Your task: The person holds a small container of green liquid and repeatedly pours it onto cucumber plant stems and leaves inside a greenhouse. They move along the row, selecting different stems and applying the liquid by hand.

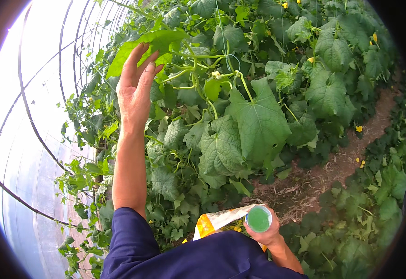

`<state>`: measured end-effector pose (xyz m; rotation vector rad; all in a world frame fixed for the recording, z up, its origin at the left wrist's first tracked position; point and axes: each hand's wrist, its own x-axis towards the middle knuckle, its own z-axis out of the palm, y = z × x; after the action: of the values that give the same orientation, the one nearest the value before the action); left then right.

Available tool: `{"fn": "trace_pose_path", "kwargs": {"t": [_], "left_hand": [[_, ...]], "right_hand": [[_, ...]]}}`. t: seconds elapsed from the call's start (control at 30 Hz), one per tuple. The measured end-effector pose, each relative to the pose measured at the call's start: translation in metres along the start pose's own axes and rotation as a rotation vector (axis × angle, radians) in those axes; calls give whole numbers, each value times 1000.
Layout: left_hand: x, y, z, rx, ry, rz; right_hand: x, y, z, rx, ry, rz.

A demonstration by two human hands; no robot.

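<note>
My left hand is raised among the vines, its fingers apart and curved. The fingertips meet a large, bright green leaf; whether they press on it I cannot tell. Just right of this hand, a vine stem with cut-looking stubs is tied to a string. A small pale bloom sits by the knot. Low in front of my body, my right hand grips a cup of green liquid. Against it is a white and orange bag with yellow flowers showing at its opening.
Broad leaves hang close before me. A straw-strewn soil path runs up to the right between plant rows. Low vines grow beyond it. Left stands the greenhouse's clear film wall with curved ribs.
</note>
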<state>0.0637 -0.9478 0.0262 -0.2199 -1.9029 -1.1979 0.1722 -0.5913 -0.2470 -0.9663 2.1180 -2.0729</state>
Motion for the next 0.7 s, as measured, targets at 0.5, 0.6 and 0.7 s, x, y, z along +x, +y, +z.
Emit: {"fn": "trace_pose_path", "kwargs": {"t": [0.5,0.6,0.7], "left_hand": [[-43,-21,-28,305,-181,245],[-57,-26,-13,307,-238,201],[-64,-30,17,223,-367,304]], "right_hand": [[5,-20,40,-146,12,93],[5,-29,48,-169,32,96],[2,-27,51,-292,71,118]]}}
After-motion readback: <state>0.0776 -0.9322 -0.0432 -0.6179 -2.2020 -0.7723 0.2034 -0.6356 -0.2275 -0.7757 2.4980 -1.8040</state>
